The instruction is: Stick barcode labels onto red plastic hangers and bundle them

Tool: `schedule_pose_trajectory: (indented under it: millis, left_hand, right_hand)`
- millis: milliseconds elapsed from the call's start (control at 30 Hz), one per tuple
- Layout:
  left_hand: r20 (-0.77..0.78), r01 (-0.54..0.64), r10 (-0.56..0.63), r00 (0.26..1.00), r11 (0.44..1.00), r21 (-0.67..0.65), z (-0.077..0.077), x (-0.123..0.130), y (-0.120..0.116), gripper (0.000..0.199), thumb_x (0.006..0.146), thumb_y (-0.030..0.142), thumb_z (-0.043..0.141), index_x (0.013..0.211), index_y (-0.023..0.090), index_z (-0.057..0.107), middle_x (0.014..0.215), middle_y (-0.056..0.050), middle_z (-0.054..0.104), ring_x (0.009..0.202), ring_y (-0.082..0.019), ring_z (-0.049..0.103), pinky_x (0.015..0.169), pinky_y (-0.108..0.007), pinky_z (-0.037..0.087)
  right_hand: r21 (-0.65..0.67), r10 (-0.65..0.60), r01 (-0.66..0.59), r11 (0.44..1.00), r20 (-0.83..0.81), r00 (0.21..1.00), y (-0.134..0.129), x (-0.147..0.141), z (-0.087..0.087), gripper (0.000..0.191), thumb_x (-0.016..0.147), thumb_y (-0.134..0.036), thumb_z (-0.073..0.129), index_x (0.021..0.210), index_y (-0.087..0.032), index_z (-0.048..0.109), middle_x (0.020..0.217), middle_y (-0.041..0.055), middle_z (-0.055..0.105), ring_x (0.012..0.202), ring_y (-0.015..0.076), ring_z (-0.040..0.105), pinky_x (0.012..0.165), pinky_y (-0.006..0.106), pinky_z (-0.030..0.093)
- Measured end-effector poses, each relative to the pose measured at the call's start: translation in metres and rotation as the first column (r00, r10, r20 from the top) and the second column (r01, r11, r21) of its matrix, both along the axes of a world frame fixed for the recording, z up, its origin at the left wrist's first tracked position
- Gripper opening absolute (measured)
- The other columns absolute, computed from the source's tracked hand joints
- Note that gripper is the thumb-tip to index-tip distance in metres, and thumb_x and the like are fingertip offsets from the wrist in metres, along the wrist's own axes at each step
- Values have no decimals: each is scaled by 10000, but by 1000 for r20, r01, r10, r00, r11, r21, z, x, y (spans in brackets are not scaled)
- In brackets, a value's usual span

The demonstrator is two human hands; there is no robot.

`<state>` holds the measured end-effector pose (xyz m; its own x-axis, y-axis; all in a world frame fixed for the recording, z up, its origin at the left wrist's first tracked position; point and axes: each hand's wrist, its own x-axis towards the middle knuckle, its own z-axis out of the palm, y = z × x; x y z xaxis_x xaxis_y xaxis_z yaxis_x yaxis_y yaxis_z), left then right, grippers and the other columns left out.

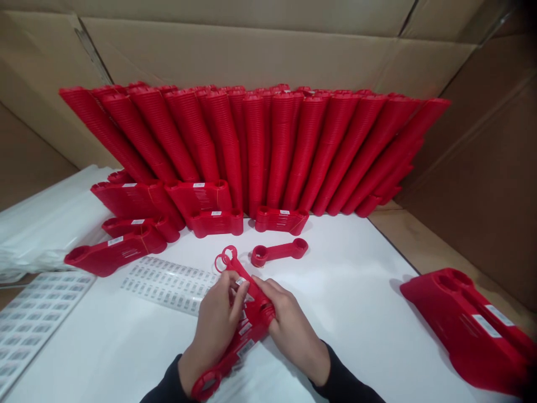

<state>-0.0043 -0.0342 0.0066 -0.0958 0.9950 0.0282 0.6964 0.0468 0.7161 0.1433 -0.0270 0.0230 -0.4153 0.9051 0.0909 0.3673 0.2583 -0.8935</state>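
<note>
Both my hands are on a loose bunch of red plastic pieces (255,322) with rounded ring ends, fanned out over the white table (335,291). Several of them carry white barcode labels. My left hand (218,310) pinches a small white label (240,281) against the top piece. My right hand (291,322) grips the bunch from its right side, fingers wrapped round the edge. Just beyond my hands lies a single red piece (280,251) with a ring at each end. A sheet of barcode labels (168,282) lies left of my left hand.
Tall stacks of red pieces (254,151) lean against cardboard at the back. Labelled red bundles (117,249) stand at the left and another bundle (465,324) at the right. A second label sheet (33,324) and white plastic bags (54,218) are at the far left.
</note>
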Motion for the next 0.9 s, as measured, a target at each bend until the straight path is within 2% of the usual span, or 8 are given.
schedule_pose_trajectory:
  millis: [200, 300, 400, 500, 567, 633, 733, 900]
  left_hand:
    - [-81, 2, -1, 997, 1000, 14, 2, -2, -1, 232, 877, 429, 337, 951, 225, 422, 730, -6, 613, 677, -223, 624, 593, -311, 426]
    - [-51, -36, 37, 998, 999, 22, 0, -6, 0, 306, 868, 437, 350, 1064, 204, 373, 724, -12, 595, 676, -241, 625, 586, -325, 435]
    - [62, -74, 71, 996, 996, 56, -2, -11, 4, 370, 861, 420, 377, 1148, 191, 326, 688, 10, 556, 623, -225, 610, 588, -331, 443]
    - [304, -151, 115, 946, 984, 98, 1, -20, 8, 447, 849, 381, 423, 1231, 207, 267, 735, 15, 556, 646, -184, 603, 622, -314, 464]
    - [435, -185, 116, 893, 975, 120, 4, -26, 11, 441, 818, 360, 482, 1203, 221, 317, 813, 4, 562, 709, -161, 599, 652, -287, 473]
    - [489, -180, 94, 867, 975, 133, 5, -30, 12, 390, 782, 337, 534, 1126, 222, 392, 871, -5, 559, 753, -149, 588, 675, -266, 473]
    - [551, -168, 71, 832, 978, 127, 6, -33, 11, 353, 772, 278, 537, 1085, 225, 383, 942, -21, 554, 813, -148, 584, 710, -268, 472]
    - [598, -163, 58, 799, 979, 122, 9, -35, 9, 232, 772, 289, 539, 936, 219, 390, 830, 0, 560, 733, -136, 574, 651, -248, 459]
  right_hand:
    - [30, 25, -24, 999, -24, 999, -1, -3, 1, 609, 726, 30, 375, 1267, -232, 473, 998, 56, 574, 896, 162, 561, 797, 283, 470]
    - [37, 35, -34, 999, -19, 999, -2, -4, 0, 645, 701, 47, 385, 1271, -242, 469, 1041, 60, 571, 947, 179, 551, 831, 306, 461]
    - [35, 34, -33, 999, -22, 999, -3, -4, -2, 676, 693, 56, 392, 1285, -263, 451, 1048, 53, 569, 958, 183, 546, 833, 313, 463]
    - [21, 31, -30, 999, -38, 999, -2, -4, -2, 639, 720, 38, 402, 1280, -263, 460, 1047, 53, 568, 943, 176, 551, 813, 301, 472]
    - [5, 36, -35, 999, -49, 998, -1, -2, -2, 603, 741, 16, 412, 1274, -259, 468, 1035, 51, 571, 919, 166, 560, 794, 288, 478]
    - [-7, 33, -34, 999, -55, 998, 0, -1, -2, 561, 765, -12, 421, 1268, -253, 478, 1021, 50, 573, 907, 161, 564, 785, 280, 479]
    - [-3, 9, -9, 1000, -67, 998, 2, 2, -2, 530, 789, -30, 416, 1268, -246, 479, 989, 46, 575, 897, 155, 565, 789, 277, 473]
    - [31, -4, 6, 1000, -56, 998, 4, 7, -3, 552, 789, -26, 415, 1287, -260, 456, 977, 45, 565, 903, 161, 559, 794, 286, 470]
